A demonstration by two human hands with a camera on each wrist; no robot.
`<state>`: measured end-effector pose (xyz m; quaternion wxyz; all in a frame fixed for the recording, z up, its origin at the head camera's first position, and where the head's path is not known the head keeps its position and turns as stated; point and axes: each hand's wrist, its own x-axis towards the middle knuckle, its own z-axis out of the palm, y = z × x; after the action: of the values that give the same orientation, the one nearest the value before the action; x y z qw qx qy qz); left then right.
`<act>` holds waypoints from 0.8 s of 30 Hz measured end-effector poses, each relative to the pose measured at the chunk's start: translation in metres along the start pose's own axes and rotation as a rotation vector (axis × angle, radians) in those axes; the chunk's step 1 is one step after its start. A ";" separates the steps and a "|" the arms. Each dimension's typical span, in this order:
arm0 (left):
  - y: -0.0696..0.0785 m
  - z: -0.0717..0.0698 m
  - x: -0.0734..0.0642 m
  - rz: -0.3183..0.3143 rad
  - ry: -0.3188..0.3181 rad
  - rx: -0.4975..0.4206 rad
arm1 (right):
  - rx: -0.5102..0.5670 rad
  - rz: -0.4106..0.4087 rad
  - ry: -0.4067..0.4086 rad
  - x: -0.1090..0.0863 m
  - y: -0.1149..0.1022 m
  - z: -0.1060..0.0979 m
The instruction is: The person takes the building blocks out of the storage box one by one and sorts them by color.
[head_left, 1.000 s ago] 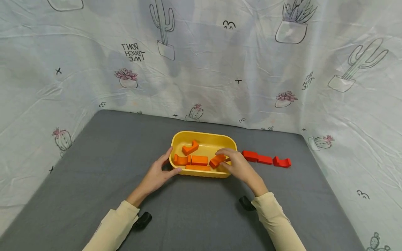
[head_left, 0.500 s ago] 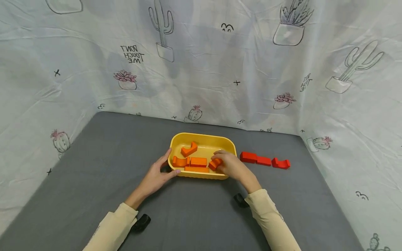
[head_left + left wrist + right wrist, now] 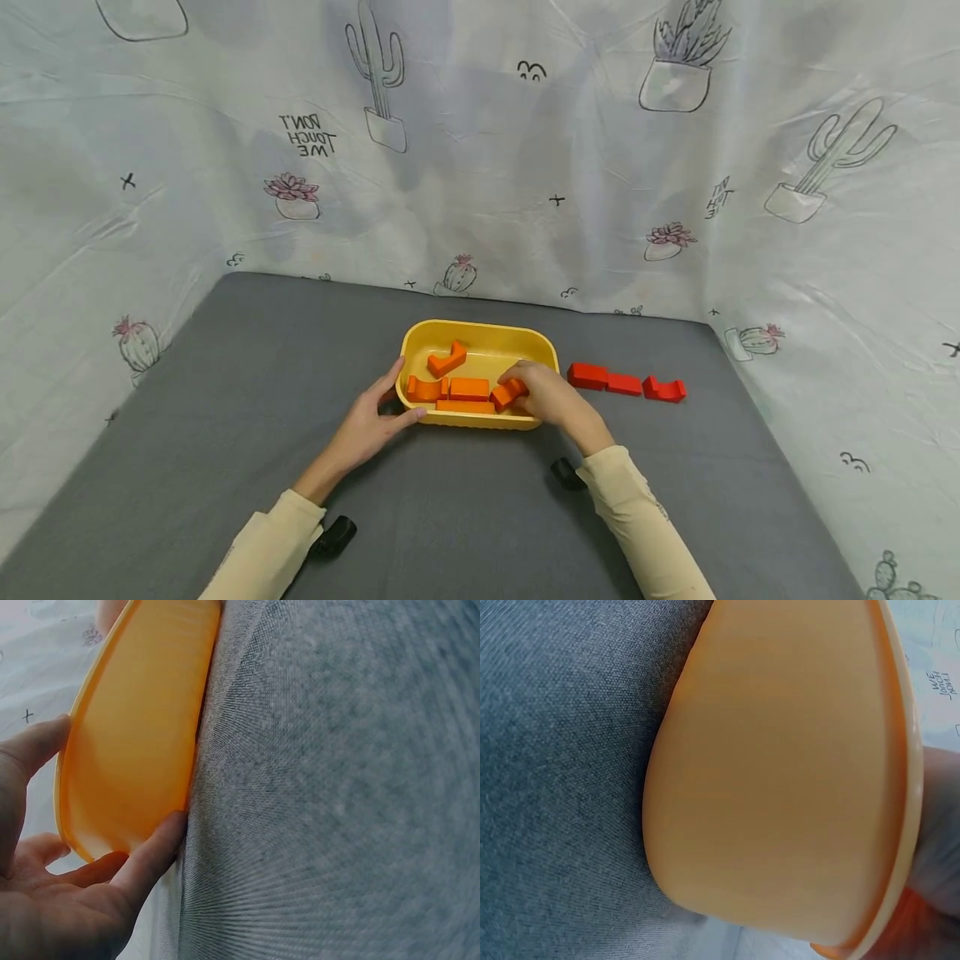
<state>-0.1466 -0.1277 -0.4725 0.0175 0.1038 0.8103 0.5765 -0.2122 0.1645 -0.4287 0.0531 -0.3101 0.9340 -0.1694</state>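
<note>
A yellow plastic bin [image 3: 480,422] sits on the grey cloth with several orange blocks inside. My left hand [image 3: 367,425] holds its left end, thumb at the front rim [image 3: 64,739] and fingers spread along the outer wall. Inside the bin's right part, my right hand [image 3: 551,396] grips a small orange block [image 3: 507,392], close to the row. That row has an orange arch block [image 3: 427,390], a rectangular block [image 3: 469,389] and a long flat block [image 3: 465,407]. Another orange arch block [image 3: 447,360] lies tilted behind. In the right wrist view the bin wall [image 3: 780,772] hides most of that hand.
Right of the bin lie red blocks in a line: a thick one [image 3: 587,376], a flat one [image 3: 624,384] and an arch-shaped one [image 3: 664,390]. A white cloth [image 3: 480,167] with cactus drawings hangs behind. Black wrist devices [image 3: 333,537] sit under both forearms.
My right hand's fingers have closed in round the small orange block, and it has shifted slightly toward the row. The left hand stays on the bin. The head view has shifted slightly.
</note>
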 end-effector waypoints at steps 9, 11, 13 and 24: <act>0.003 0.001 0.000 -0.005 0.004 0.034 | -0.009 0.011 0.049 -0.008 0.001 -0.002; 0.003 0.001 0.000 -0.013 0.006 0.030 | -0.003 0.012 0.058 -0.009 0.001 -0.002; 0.004 0.001 -0.001 -0.026 0.002 0.026 | 0.008 0.004 0.070 -0.012 0.001 -0.004; 0.004 0.002 -0.001 -0.031 -0.001 0.006 | 0.046 -0.065 0.217 -0.030 0.003 -0.016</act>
<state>-0.1449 -0.1247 -0.4690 0.0266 0.0914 0.8135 0.5738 -0.1930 0.1894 -0.4150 -0.0466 -0.3188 0.9196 -0.2248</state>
